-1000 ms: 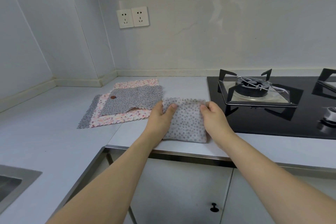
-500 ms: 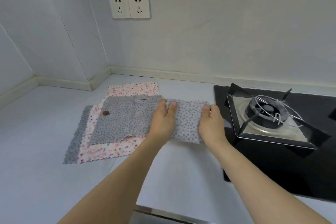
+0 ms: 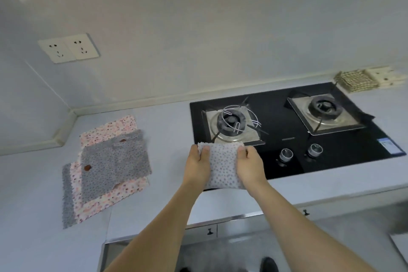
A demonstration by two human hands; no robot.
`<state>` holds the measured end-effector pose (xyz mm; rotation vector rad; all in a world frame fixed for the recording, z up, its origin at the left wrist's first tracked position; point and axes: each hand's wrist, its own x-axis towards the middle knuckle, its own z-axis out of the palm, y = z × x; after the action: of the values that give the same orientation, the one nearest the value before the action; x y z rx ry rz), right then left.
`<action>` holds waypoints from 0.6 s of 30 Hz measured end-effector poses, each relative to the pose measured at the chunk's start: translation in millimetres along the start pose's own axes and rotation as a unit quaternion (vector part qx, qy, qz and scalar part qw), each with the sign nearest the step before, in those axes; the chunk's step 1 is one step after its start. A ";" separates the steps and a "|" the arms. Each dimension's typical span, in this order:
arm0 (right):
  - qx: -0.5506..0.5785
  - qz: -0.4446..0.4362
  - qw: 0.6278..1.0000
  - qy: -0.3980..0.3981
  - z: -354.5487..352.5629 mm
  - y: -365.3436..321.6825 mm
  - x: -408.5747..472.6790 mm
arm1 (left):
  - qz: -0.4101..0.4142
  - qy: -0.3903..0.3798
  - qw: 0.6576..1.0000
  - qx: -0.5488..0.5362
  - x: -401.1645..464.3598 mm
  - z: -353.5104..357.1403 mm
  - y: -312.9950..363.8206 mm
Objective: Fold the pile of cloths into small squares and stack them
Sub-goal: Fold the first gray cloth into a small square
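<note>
A folded grey dotted cloth (image 3: 223,166) is lifted in front of the hob's left front corner. My left hand (image 3: 197,166) grips its left edge with the thumb on top. At its right edge my right hand (image 3: 250,166) grips the same way. To the left, a pile of flat cloths (image 3: 106,168) lies on the counter: a grey dotted one on top, a pink flowered one below, and a grey one sticking out underneath. Two stacks of folded cloths (image 3: 362,79) sit at the far right against the wall, one checked, one pale.
A black gas hob (image 3: 287,161) with two burners and two knobs fills the right of the white counter (image 3: 167,130). Wall sockets (image 3: 68,49) are at upper left. Cabinet doors with small knobs (image 3: 209,231) run below the counter edge.
Both hands have carried the folded grey cloth to the right, away from the pile and in front of the hob. The camera has swung right, bringing the second burner and far stacks into view.
</note>
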<state>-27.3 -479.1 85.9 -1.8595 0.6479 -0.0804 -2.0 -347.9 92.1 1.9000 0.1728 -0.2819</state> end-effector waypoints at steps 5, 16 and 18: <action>0.004 -0.034 0.999 0.029 -97.9 4.9 46.3 | 0.050 -0.027 0.998 0.018 4.6 82.8 57.3; 0.049 0.024 0.998 0.033 -228.1 14.5 137.8 | 0.060 -0.038 0.997 0.020 42.6 226.4 129.6; 0.124 0.092 0.988 0.024 -247.2 13.8 155.4 | 0.057 -0.049 0.997 0.027 55.7 251.3 137.0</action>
<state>10.9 -765.5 130.6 -1.5566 0.8028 -0.0818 58.8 -631.7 119.8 1.9362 -0.0085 -0.3034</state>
